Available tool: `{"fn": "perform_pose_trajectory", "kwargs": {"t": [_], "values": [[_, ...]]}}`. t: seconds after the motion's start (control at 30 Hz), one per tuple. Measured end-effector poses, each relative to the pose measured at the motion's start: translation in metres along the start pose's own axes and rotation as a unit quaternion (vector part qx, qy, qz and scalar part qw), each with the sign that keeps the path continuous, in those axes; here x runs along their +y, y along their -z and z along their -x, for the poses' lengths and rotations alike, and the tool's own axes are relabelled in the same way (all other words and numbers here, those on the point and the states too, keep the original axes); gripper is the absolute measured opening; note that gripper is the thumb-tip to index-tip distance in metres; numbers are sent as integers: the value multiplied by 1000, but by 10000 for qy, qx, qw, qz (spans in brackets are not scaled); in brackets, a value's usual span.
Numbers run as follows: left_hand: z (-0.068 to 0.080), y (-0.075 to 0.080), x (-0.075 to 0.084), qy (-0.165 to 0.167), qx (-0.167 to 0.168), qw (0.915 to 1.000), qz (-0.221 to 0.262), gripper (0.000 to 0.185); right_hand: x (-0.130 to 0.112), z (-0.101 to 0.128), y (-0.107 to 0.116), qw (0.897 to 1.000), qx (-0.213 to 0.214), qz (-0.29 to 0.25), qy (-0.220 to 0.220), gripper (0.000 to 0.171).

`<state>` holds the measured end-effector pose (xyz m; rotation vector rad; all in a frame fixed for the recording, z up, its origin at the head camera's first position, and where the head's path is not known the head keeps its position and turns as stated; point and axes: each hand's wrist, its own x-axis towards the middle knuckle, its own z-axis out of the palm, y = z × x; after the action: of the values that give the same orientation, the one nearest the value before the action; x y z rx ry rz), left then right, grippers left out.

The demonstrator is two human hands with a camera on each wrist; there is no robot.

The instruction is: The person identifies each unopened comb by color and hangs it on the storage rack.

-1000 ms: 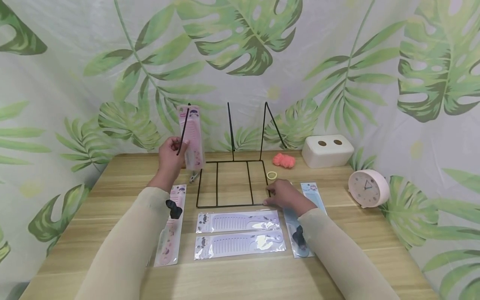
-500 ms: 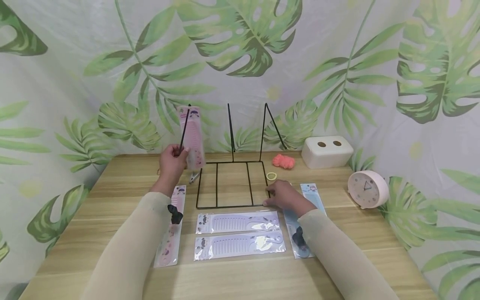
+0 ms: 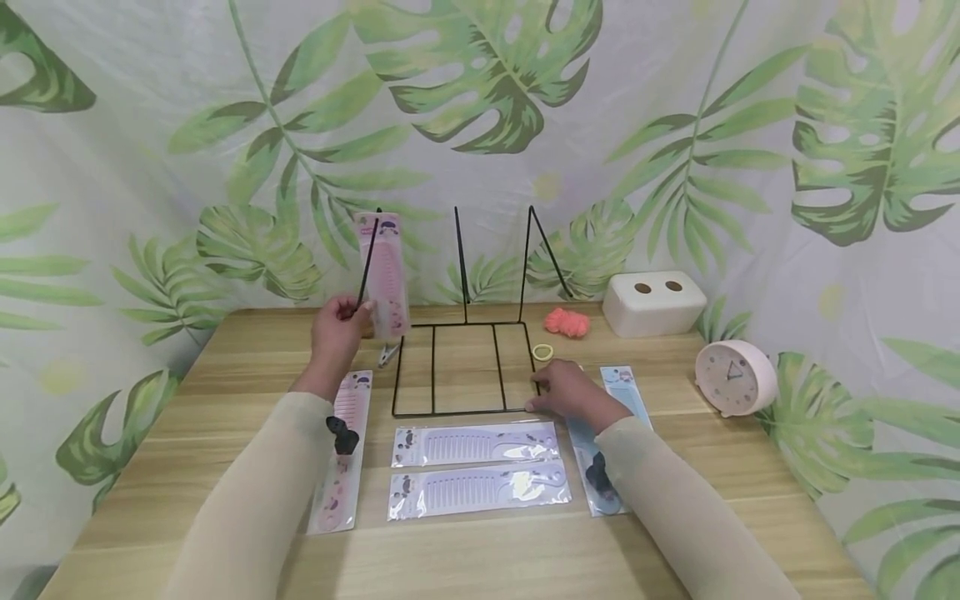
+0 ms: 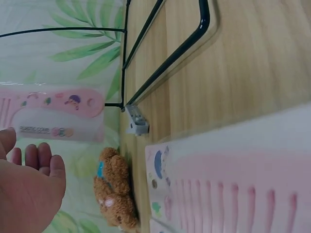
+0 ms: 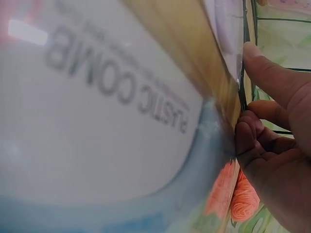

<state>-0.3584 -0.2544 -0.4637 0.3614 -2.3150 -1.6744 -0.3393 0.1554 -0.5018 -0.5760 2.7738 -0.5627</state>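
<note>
We see our left hand (image 3: pixel 339 329) raised left of the frame's centre in the head view, fingers straight and relaxed, just beside the pink comb pack (image 3: pixel 384 273) that stands upright against the leftmost prong of the black wire rack (image 3: pixel 459 367). In the left wrist view the same hand (image 4: pixel 26 187) shows an open palm with the pink comb pack (image 4: pixel 53 112) close above the fingertips; we cannot tell whether they touch it. Our right hand (image 3: pixel 572 392) rests at the lower right corner of the wire rack, fingers curled against its frame; the right wrist view shows the thumb and curled fingers (image 5: pixel 272 141) pressed on the black wire, and the hand lies partly over the blue comb pack (image 3: pixel 626 396) on the counter (image 3: pixel 247 333).

Below the rack, in the middle of the frame, two lilac comb packs (image 3: pixel 477 442) lie side by side, one above the other. Another pink comb pack (image 3: pixel 341 467) lies lengthwise under our left sleeve. To the right of the rack sit a yellow ring (image 3: pixel 543 351), an orange scrunchie (image 3: pixel 567 322), a white box with two holes (image 3: pixel 654 301) and a pink clock (image 3: pixel 735 377). A small metal clip (image 3: pixel 387 356) lies at the rack's left corner, and the left wrist view shows a brown teddy bear (image 4: pixel 114 189) near it.
</note>
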Motion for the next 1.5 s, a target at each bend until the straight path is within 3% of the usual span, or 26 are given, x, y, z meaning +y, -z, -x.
{"fn": "perform_pose_trajectory", "kwargs": {"t": [0.2, 0.33, 0.47, 0.57, 0.77, 0.87, 1.0, 1.13, 1.4, 1.5], "values": [[18, 25, 0, -29, -496, 9971, -575, 46, -2, -1, 3, 10000, -15, -23, 27, 57], [38, 46, -7, -98, -913, 9871, -1313, 49, -1, 0, 4, 10000, 15, -3, 94, 55], [57, 71, -23, -192, -1216, 9603, -2503, 50, -1, 1, 3, 9999, -61, 5, 144, 46], [69, 89, -31, -28, -1329, 9375, -3215, 57, -1, 1, 4, 9999, -62, 20, 102, 46], [90, 109, -41, 531, -1607, 8970, -4083, 90, -3, 3, 4, 10000, -75, 20, 24, 60], [101, 109, -43, 654, -1712, 8853, -4273, 103, -3, 3, 3, 9999, -60, -14, 83, 58], [111, 106, -45, 806, -1662, 8819, -4337, 106, -4, 2, 2, 9999, 9, 14, 112, 55], [110, 106, -49, 1021, -1677, 8791, -4343, 107, -2, 3, 2, 9999, 26, 52, 82, 52], [103, 130, -54, 1099, -1782, 8788, -4289, 89, -1, 1, 1, 10000, 23, -28, 62, 57], [99, 133, -54, 1306, -1795, 8792, -4217, 84, -1, 1, 0, 10000, 22, -29, 67, 59]]}}
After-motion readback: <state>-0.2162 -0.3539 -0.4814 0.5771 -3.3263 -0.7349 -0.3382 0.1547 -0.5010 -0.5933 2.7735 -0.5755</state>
